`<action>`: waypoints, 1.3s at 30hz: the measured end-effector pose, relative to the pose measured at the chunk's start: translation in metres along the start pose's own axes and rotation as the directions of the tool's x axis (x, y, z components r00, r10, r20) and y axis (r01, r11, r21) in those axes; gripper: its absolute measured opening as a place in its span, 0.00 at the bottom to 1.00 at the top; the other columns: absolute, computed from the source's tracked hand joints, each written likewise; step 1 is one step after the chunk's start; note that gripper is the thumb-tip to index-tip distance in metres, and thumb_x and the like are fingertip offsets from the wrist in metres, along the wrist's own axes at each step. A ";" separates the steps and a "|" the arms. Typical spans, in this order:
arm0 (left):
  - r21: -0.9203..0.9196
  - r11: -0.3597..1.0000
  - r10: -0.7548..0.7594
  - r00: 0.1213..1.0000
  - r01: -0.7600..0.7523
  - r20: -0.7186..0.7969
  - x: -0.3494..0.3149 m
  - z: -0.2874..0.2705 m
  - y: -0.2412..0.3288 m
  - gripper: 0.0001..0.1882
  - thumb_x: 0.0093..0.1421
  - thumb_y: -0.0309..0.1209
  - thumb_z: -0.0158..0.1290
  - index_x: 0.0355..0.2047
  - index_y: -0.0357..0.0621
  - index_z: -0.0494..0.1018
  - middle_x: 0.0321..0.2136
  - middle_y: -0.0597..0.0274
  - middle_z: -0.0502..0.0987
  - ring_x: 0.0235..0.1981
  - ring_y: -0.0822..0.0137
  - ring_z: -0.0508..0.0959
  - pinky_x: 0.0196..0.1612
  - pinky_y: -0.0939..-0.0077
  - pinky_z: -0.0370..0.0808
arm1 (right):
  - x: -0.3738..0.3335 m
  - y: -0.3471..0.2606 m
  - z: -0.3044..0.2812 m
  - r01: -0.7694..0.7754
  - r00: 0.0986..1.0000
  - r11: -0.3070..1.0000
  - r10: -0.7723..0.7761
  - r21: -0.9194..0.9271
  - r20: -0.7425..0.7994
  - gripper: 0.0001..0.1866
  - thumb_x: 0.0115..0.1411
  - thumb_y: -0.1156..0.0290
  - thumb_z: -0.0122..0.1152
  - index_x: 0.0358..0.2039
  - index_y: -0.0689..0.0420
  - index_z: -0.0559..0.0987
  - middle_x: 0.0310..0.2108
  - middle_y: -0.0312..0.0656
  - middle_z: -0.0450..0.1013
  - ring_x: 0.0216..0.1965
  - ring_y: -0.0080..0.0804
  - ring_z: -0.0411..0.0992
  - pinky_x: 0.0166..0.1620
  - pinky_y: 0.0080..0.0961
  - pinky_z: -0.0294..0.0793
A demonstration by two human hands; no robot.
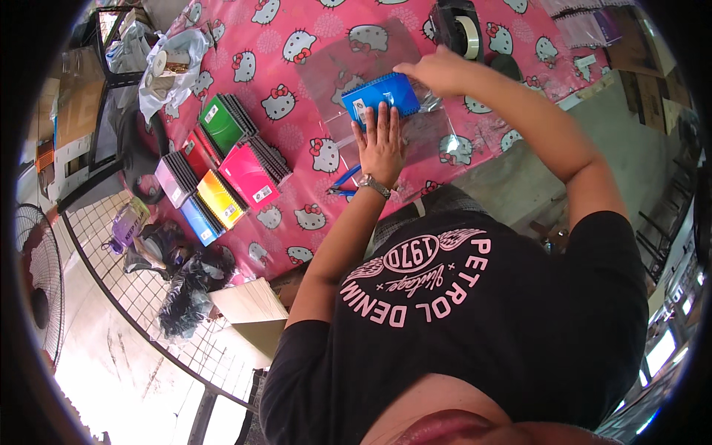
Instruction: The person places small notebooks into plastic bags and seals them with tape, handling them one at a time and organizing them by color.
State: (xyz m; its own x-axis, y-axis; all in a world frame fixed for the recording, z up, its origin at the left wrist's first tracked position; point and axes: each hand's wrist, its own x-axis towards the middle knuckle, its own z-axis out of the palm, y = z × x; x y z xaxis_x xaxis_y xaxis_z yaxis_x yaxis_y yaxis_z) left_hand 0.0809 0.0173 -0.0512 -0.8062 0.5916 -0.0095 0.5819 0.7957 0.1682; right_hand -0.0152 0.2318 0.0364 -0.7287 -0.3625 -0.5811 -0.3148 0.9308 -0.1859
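Note:
A small blue spiral notebook (401, 92) lies on clear plastic sheets (326, 65) spread over the pink table. My left hand (383, 144) is open and flat, its outstretched fingers resting on the notebook's near part. My right hand (439, 73) is closed at the notebook's far right corner, beside the spiral binding. What its fingers pinch, if anything, is hidden from view. Blue pens (345, 176) lie just left of my left wrist, which wears a watch (374, 185).
Stacks of spiral notebooks, among them green (222, 124), pink (252, 174) and yellow (220, 199), stand at the left. A tape dispenser (466, 35) sits beyond my right hand. A white plastic bag (172, 70) hangs at the far left, and plastic-wrapped notebooks (586, 26) lie far right.

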 end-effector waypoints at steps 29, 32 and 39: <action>-0.211 0.976 0.021 0.990 -0.050 -0.136 0.042 -0.021 -0.041 0.19 0.48 0.31 0.55 0.43 0.57 0.70 0.50 0.70 0.69 0.51 0.64 0.67 0.56 0.45 0.49 | 0.113 -0.010 0.017 0.270 0.627 0.917 0.065 0.294 -0.777 0.08 0.55 0.69 0.53 0.36 0.52 0.74 0.23 0.44 0.74 0.27 0.49 0.72 0.35 0.43 0.69; -0.341 0.939 -0.222 0.821 0.035 -0.527 0.049 -0.016 -0.047 0.24 0.46 0.34 0.55 0.46 0.58 0.68 0.53 0.68 0.66 0.58 0.61 0.61 0.59 0.40 0.44 | 0.067 -0.043 0.018 0.195 0.701 0.947 0.046 0.253 -0.712 0.10 0.50 0.70 0.55 0.34 0.52 0.77 0.27 0.43 0.75 0.33 0.44 0.73 0.41 0.38 0.70; 0.100 0.990 0.101 0.995 -0.101 0.001 0.087 -0.061 -0.087 0.21 0.45 0.43 0.58 0.42 0.60 0.75 0.59 0.70 0.60 0.64 0.56 0.51 0.56 0.24 0.31 | 0.024 -0.084 0.099 0.058 0.375 0.997 0.020 0.045 -0.927 0.09 0.49 0.68 0.53 0.32 0.52 0.77 0.36 0.37 0.75 0.44 0.31 0.71 0.52 0.32 0.64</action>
State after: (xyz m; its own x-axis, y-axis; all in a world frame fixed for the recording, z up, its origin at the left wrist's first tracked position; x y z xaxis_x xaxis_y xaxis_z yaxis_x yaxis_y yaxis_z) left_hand -0.0467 -0.0084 -0.0069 -0.7431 0.6691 0.0071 0.6679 0.7411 0.0686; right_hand 0.0537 0.1496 -0.0406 -0.8430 -0.1612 0.5132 -0.3291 0.9092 -0.2549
